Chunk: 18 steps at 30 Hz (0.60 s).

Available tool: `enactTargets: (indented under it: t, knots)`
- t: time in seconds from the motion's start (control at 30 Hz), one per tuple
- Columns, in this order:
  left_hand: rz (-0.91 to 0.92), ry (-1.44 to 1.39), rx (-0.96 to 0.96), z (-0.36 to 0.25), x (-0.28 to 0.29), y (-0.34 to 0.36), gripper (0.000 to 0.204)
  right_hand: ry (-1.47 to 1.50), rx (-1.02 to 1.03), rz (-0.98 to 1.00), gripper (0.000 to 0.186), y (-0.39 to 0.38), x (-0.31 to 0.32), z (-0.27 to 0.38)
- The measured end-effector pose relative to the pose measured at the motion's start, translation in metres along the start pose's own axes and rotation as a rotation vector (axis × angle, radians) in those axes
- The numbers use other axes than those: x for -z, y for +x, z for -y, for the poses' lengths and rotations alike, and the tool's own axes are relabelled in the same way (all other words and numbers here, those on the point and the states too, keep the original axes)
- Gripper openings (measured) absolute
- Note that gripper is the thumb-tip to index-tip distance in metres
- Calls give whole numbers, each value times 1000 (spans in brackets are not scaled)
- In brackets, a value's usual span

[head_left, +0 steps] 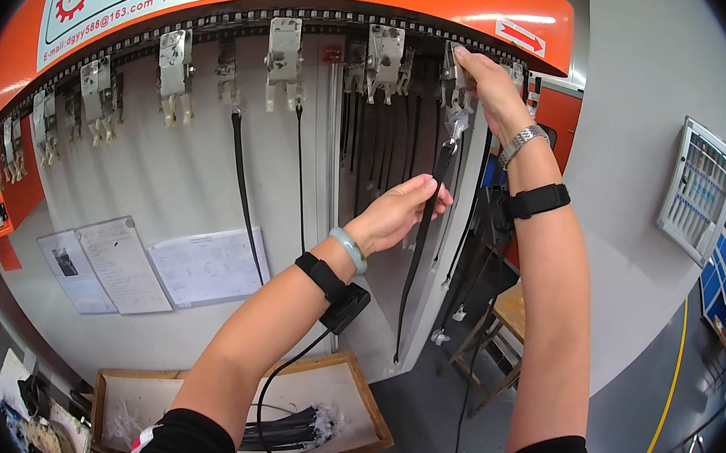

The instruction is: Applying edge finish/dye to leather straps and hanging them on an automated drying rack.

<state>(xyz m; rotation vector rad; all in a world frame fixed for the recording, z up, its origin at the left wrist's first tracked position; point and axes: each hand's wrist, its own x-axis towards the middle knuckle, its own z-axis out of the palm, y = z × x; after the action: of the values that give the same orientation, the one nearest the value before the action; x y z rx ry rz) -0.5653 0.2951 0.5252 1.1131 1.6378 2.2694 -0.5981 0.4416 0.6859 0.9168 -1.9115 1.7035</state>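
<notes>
My left hand (395, 209) pinches a narrow black strap (418, 254) a little below its upper end, thumb and fingers closed on it. The strap hangs nearly straight down, with a metal fitting in clear plastic (456, 124) at its top. Above that, my right hand (492, 83) grips a metal clip (450, 76) on the overhead chain, its thumb pressed on the clip's upper part. The other fingers are partly hidden behind it. Whether the clip's jaws hold the fitting, I cannot tell.
More metal clips (284, 53) line the chain under an orange machine housing (455, 1); two further black straps (242, 162) hang to the left. Below stands a wooden-framed tray (372, 402) with a bundle of black straps (295, 430). A wooden stool (507, 315) is at the right.
</notes>
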Motion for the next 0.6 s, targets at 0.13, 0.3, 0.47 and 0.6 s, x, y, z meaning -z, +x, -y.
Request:
enactTargets:
  t: [0.13,0.3,0.47,0.6]
  knots:
    - [-13,0,-7,-2,1,7,20,10,8,0,31,0,-1,0]
    - [-22,-3,-27,-6,-1,16,21,11,7,-36,30,0,-3,-1]
    - [-14,5,-45,-10,-5,23,21,28,3,-26,31,-3,-2,1]
    - [-34,5,-39,-9,-4,25,20,54,46,-37,31,-10,-2,-3]
